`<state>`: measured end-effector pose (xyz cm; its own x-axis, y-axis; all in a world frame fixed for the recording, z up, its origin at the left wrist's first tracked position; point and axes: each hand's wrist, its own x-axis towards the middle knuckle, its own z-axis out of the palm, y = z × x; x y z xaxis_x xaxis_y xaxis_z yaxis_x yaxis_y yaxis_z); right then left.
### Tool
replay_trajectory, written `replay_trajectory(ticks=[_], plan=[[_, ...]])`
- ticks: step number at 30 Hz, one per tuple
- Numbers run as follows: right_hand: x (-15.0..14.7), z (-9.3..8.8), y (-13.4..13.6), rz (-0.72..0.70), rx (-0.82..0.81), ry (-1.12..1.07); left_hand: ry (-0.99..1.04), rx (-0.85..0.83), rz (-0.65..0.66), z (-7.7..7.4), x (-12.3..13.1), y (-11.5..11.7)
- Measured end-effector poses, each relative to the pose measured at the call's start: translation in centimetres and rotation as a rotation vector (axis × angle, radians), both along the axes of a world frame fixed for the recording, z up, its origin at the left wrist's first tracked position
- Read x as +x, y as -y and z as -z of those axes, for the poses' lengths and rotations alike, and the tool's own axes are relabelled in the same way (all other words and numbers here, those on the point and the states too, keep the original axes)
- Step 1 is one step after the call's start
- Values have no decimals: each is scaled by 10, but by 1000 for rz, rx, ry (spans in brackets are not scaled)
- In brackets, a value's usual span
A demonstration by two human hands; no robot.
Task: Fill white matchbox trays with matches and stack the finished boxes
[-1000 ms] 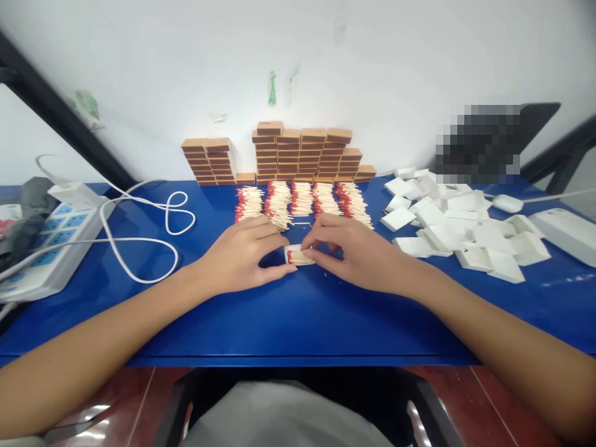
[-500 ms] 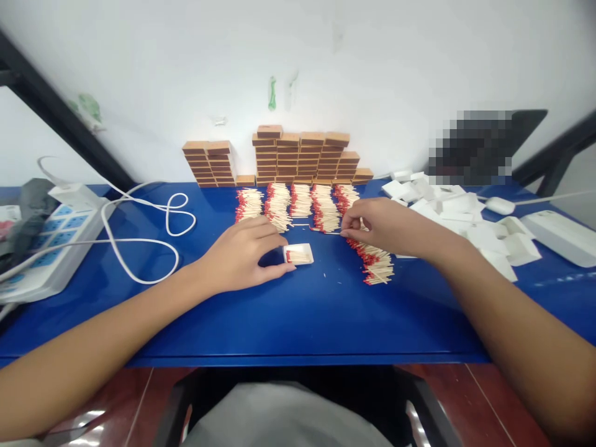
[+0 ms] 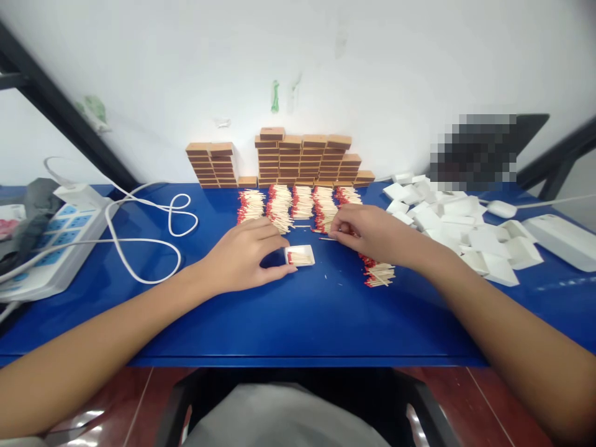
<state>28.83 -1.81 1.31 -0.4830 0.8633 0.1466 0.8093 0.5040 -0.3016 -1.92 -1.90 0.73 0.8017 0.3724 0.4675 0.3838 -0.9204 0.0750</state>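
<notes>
A small white tray with some red-tipped matches in it lies on the blue table. My left hand grips its left end between thumb and fingers. Right of the tray, my right hand pinches a single match that points left, just above the table. Behind both hands are several rows of matches with red heads. Another pile of matches shows below my right hand, which hides part of it.
Stacks of brown matchboxes stand against the wall. White trays lie heaped at the right, near a white adapter. On the left are a power strip and looped white cables. A pixelated dark object is at the back right.
My right hand has moved a little left with the match, which now stands out clearly from its fingertips. My left hand stays at the tray. The view has shifted slightly.
</notes>
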Motion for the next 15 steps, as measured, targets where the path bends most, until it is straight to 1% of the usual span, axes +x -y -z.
replay_trajectory(ticks=[4,9,15], plan=[[8,-1,-4,40,62,-9,-3,-3,1,0,0,0],[9,2,-7,6,37,14,-13,1,-1,0,0,1],[8,8,-8,7,4,35,-4,5,1,0,0,1]])
